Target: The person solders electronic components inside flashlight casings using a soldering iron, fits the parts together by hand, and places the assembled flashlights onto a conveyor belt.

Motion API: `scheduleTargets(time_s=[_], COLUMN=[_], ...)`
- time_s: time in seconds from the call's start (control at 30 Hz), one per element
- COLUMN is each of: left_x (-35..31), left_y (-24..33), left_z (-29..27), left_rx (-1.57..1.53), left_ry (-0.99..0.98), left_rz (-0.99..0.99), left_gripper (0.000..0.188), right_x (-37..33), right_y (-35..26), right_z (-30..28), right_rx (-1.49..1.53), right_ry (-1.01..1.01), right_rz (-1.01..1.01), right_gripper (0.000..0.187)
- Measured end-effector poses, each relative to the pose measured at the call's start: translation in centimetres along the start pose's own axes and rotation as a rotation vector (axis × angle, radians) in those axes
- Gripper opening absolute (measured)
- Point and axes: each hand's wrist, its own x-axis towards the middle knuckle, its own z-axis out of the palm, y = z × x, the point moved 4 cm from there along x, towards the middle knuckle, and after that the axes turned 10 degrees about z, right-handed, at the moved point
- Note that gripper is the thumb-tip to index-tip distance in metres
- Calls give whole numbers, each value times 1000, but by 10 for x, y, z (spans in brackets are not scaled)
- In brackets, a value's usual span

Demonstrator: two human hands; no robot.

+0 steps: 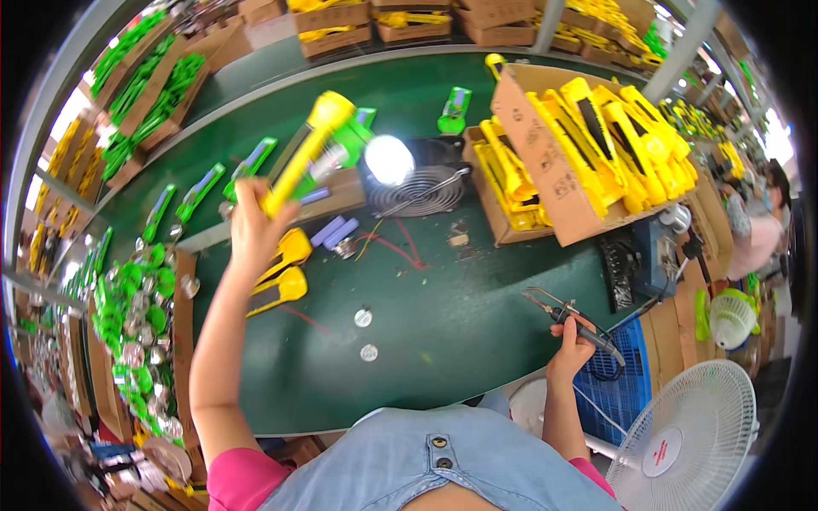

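Note:
My left hand [256,226] is raised over the left of the bench, closed around the lower end of a yellow flashlight casing [313,145] with a dark strip. Behind the casing lie green flashlight parts [348,143], partly hidden. Two more yellow casings [279,289] lie below this hand, beside purple battery cells [339,232]. At the bench's right front, my right hand [568,353] grips a soldering iron [601,341], its tip pointing up and left. Two small round white discs [364,318] lie on the green bench [452,358] between my hands.
A bright white light [389,160] glows by a wire-grilled fan [426,192]. Cardboard boxes of yellow casings [554,162] stand at right. Green flashlight bodies [200,189] line the left on the belt. A box of green lamp parts [141,324], a blue crate [626,375] and a white fan [686,434] flank the bench.

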Motion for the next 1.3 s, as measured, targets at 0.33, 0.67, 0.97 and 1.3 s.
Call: scheduleTargets(time_s=[0.33, 0.67, 0.97, 1.3], left_x=[97, 35, -79, -71], left_y=[-182, 5, 126, -106], left_z=[123, 5, -148, -334], left_rx=[436, 195, 207, 254], left_ry=[-372, -656, -1083, -357], left_rz=[-216, 266, 130, -346], left_gripper=[71, 29, 25, 33], right_x=[43, 242, 353, 300], right_y=[-69, -219, -183, -193], right_z=[-72, -17, 31, -39], right_rx=[-128, -1429, -1113, -745], right_ry=[467, 113, -215, -101], right_rz=[-309, -1186, -1030, -706], right_gripper=[16, 34, 30, 42])
